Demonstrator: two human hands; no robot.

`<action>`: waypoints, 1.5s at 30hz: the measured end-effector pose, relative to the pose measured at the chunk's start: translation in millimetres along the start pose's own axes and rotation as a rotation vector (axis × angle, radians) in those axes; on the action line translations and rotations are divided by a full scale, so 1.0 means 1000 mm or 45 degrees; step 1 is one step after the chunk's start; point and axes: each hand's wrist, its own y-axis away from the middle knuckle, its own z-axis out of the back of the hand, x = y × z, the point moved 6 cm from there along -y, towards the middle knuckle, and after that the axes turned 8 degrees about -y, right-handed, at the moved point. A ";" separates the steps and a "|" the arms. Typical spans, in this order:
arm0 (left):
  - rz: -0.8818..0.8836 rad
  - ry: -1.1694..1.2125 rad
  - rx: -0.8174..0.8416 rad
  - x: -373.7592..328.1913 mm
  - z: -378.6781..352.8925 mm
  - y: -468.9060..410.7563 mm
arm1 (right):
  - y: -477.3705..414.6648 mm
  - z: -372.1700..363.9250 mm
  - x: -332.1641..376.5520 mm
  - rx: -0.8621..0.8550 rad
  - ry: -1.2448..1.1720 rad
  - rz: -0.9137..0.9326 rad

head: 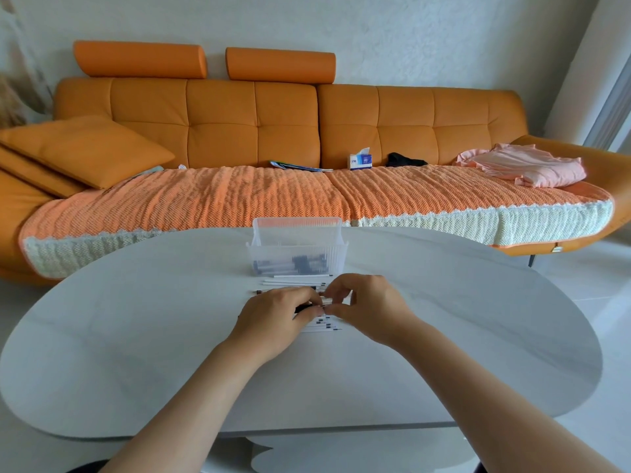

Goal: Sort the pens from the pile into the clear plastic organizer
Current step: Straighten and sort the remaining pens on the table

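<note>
A pile of thin white pens point(295, 283) with dark tips lies on the white table point(136, 336), just in front of the clear plastic organizer point(297, 249). Several dark-capped pens lie inside the organizer's front compartment. My left hand point(273, 319) and my right hand point(368, 308) meet over the pile. Both have curled fingers that pinch a pen point(304, 307) between them; its dark part shows at my left fingertips. More pens point(324, 326) stick out beneath my hands.
The table is a long rounded white top whose far edge runs close to an orange sofa point(239, 114). On the sofa lie a tissue box point(360, 160), a pink cloth point(526, 163) and cushions point(82, 150).
</note>
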 end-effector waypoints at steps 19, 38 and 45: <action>-0.242 -0.212 -0.258 -0.023 0.002 -0.004 | 0.009 -0.002 -0.004 0.245 -0.348 -0.215; -0.083 -0.038 0.030 -0.002 -0.018 -0.007 | 0.011 0.015 -0.031 0.264 0.224 -0.183; -0.067 0.000 0.038 0.002 -0.017 -0.005 | -0.006 0.027 -0.057 -0.012 0.301 -0.321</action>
